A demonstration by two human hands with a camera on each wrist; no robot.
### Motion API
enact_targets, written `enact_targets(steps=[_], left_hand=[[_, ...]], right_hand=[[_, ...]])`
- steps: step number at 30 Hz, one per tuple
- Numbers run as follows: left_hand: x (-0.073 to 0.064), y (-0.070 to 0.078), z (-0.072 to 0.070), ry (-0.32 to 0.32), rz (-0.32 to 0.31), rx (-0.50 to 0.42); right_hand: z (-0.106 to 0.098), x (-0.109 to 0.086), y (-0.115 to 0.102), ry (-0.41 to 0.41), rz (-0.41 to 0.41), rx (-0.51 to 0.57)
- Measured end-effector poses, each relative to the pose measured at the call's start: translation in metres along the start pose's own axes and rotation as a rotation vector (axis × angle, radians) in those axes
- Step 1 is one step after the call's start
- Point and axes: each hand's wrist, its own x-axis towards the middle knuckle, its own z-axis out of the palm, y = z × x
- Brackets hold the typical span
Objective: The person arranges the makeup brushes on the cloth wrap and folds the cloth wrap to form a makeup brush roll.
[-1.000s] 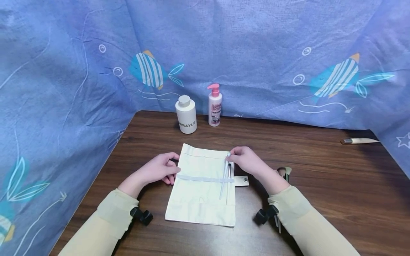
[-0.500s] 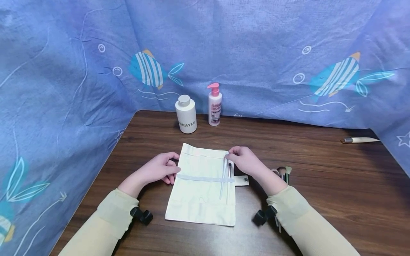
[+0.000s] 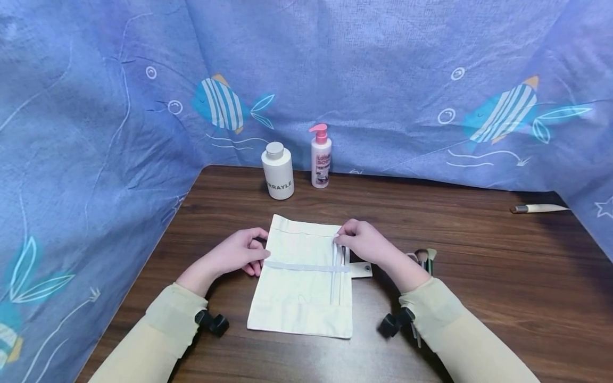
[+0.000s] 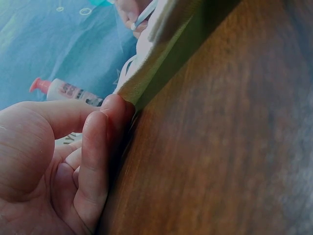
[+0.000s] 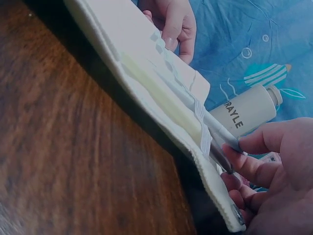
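Note:
A cream cloth brush roll (image 3: 299, 287) lies unfolded on the table, with a pale elastic band (image 3: 297, 266) across it. My left hand (image 3: 241, 251) pinches the roll's left edge between thumb and fingers, seen close up in the left wrist view. At the upper right of the roll, my right hand (image 3: 366, 242) pinches the top end of a slim white makeup brush (image 3: 333, 276). That brush runs under the band; its gripped tip is covered by the fingers. Beside it a second brush (image 5: 166, 100), with a pale handle and darker ferrule, also sits under the band.
A white bottle (image 3: 279, 175) and a pink-topped pump bottle (image 3: 321, 159) stand at the back. One brush with a white handle (image 3: 541, 208) lies far right. Several more brushes (image 3: 426, 258) lie partly under the right forearm. A snap tab (image 3: 361, 269) sticks out from the roll's right side.
The slim white brush has slid a little toward me under the band and stands straighter, closer to parallel with the second brush. My right hand followed slightly; my left hand stayed still.

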Motion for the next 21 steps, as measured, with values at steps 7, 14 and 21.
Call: enact_targets(steps=[7, 14, 21], left_hand=[[0.0004, -0.0004, 0.0007, 0.003, -0.002, -0.003], [0.0001, -0.0007, 0.0006, 0.002, -0.004, -0.004], [0.0000, -0.0010, 0.0006, -0.001, -0.003, -0.008]], right_hand=[[0.0005, -0.0013, -0.0013, -0.015, -0.020, -0.008], [0.0028, -0.0010, -0.0014, -0.007, 0.001, -0.018], [0.0047, -0.0017, -0.0025, 0.010, 0.015, -0.020]])
